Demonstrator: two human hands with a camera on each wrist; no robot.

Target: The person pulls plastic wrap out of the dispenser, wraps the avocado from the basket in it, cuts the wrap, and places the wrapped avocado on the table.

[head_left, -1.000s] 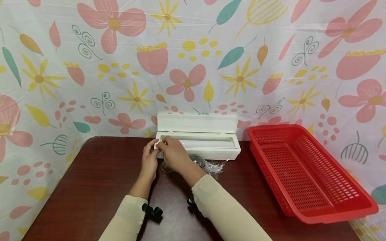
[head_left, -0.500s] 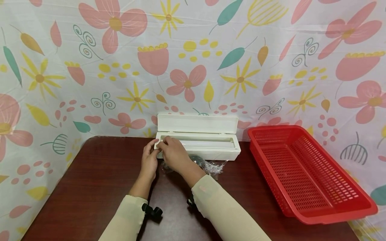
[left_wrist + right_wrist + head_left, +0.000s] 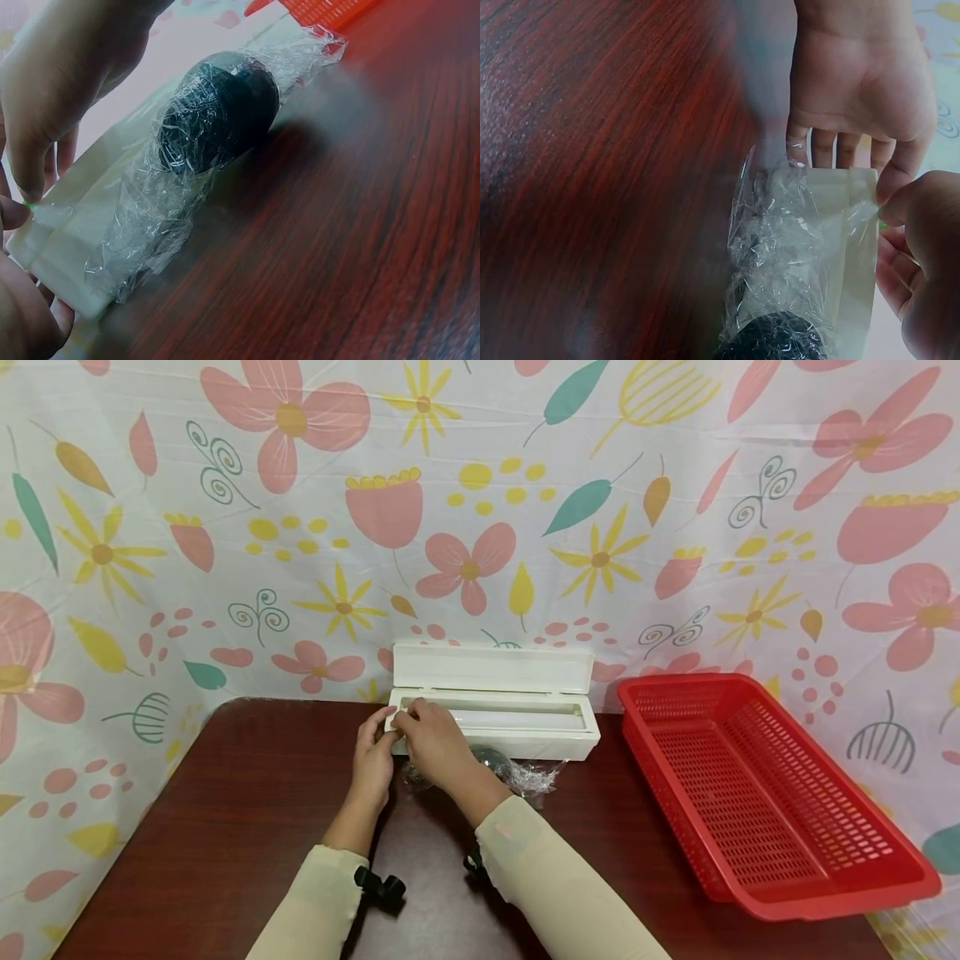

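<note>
Both hands work at the left end of the white dispenser box [image 3: 495,722], lid up, standing at the back of the bench [image 3: 225,827] against the flowered cloth [image 3: 480,485]. Left hand [image 3: 372,758]: grip closed, fingers curled over the box's end corner, thumb pinching the film edge. Right hand [image 3: 431,743]: grip closed too, fingertips pinching the same clear film [image 3: 802,247] at that corner. A dark round object wrapped in cling film [image 3: 217,120] lies on the bench touching the box front, just under the right wrist. Red basket [image 3: 765,793] sits well apart to the right.
</note>
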